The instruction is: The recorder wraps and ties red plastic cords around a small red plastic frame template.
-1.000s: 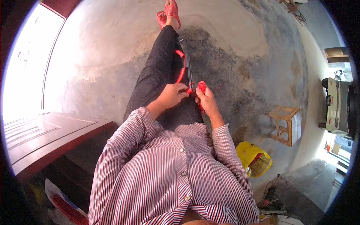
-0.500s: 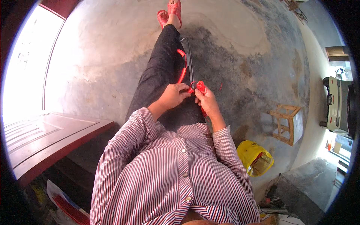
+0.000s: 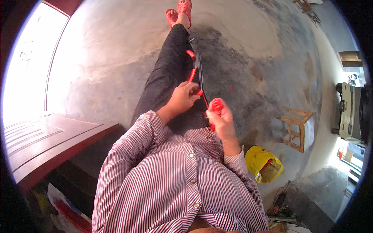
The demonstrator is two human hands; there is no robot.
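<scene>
A long, narrow black frame (image 3: 199, 64) lies along my dark-trousered legs, pointing away from me. From its left side a red curved handle-like piece (image 3: 193, 62) bows out. My left hand (image 3: 183, 98) pinches the near end of the frame, where red cord is wound in a small band (image 3: 199, 93). A strand of red cord (image 3: 205, 101) runs from there to my right hand (image 3: 222, 118). That hand is closed around a bundle of red cord (image 3: 217, 104), slightly blurred by motion. More red material shows below it, by my shirt hem.
A wooden stool (image 3: 296, 130) lies on the concrete floor to the right, near a yellow bag (image 3: 264, 163). At the left is a brown panelled door-like board (image 3: 50, 139). A pale vehicle (image 3: 349, 110) stands at the far right.
My right hand has moved back toward me and to the right with the cord bundle, drawing out the strand. My left hand stays at the frame's near end.
</scene>
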